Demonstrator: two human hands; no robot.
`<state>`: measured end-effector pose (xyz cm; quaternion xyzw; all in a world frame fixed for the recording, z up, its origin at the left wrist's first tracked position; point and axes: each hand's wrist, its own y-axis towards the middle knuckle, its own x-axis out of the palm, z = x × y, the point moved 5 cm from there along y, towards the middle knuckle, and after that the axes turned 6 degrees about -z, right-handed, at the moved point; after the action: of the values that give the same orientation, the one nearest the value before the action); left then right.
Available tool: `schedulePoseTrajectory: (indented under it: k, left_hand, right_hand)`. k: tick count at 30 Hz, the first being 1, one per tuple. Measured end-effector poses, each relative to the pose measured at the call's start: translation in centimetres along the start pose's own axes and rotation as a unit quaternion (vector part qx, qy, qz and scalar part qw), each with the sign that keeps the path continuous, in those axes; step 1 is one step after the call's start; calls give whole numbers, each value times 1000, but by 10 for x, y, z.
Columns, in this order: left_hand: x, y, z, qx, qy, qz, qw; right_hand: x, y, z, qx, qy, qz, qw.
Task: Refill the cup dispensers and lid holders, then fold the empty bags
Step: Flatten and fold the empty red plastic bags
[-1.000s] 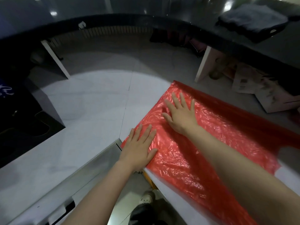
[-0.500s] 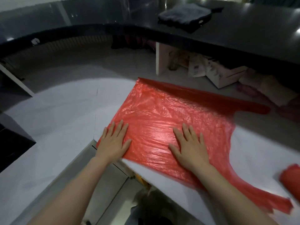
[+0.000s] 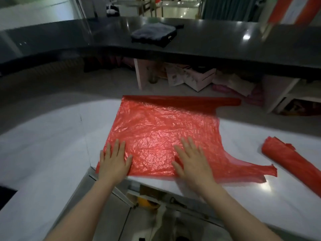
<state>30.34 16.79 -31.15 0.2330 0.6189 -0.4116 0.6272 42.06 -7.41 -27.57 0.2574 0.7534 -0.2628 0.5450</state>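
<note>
The red bag (image 3: 161, 133) lies spread on the white table (image 3: 52, 145); we press its near edge flat, left hand (image 3: 114, 162) and right hand (image 3: 192, 164) with fingers straight, grasping nothing.

Dim all over, bright glare near the desk's (image 3: 52, 153) right edge, soft blur everywhere, bent lines at the picture's sides.
</note>
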Motion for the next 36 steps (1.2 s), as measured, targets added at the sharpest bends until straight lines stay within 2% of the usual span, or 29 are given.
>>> schedulePoseTrajectory:
  k: [2,4,10,14,16,19,20,22,24,27,29,31,33,34,36]
  left_hand:
    - [0,0,-1,7,-10,-5,1000]
    - [-1,0,-4,13,-10,-4,1000]
    - [-6,-3,-26,29,-7,-9,1000]
    - [-12,1,-33,37,-16,-55,998]
    - [-19,2,-32,67,-87,-64,992]
    - [-42,-3,-35,134,-245,15,960]
    - [-50,-7,-38,145,-236,52,959]
    - [-57,-15,-40,178,-151,108,966]
    - [-55,-25,-38,229,-81,127,962]
    - [-47,-35,-40,274,-66,108,954]
    - [-42,-38,-48,279,-86,61,954]
    - [-36,-39,-54,295,-56,8,954]
    - [-27,-40,-61,292,32,-26,955]
    - [-23,-42,-62,295,63,-29,953]
    - [-26,-47,-61,303,26,2,953]
  right_hand:
    - [23,-8,-16,4,-14,-45,999]
    - [37,-13,-11,48,-28,-67,996]
    - [36,-67,45,199,-15,-40,979]
    - [30,-112,78,284,-18,-37,958]
    - [29,-124,82,303,-18,-42,952]
    - [26,-130,74,323,-38,-23,945]
    - [24,-130,67,322,-48,-7,946]
    - [20,-123,45,284,-63,22,957]
    - [20,-110,19,212,-62,29,975]
    - [36,-92,-11,111,-90,-27,989]
    - [47,-89,-15,101,-106,-59,988]
    - [47,-93,-6,124,-97,-39,987]
    - [39,-99,1,142,-88,-4,986]
    - [32,-101,1,141,-86,16,986]
    - [23,-106,-3,119,-71,75,987]
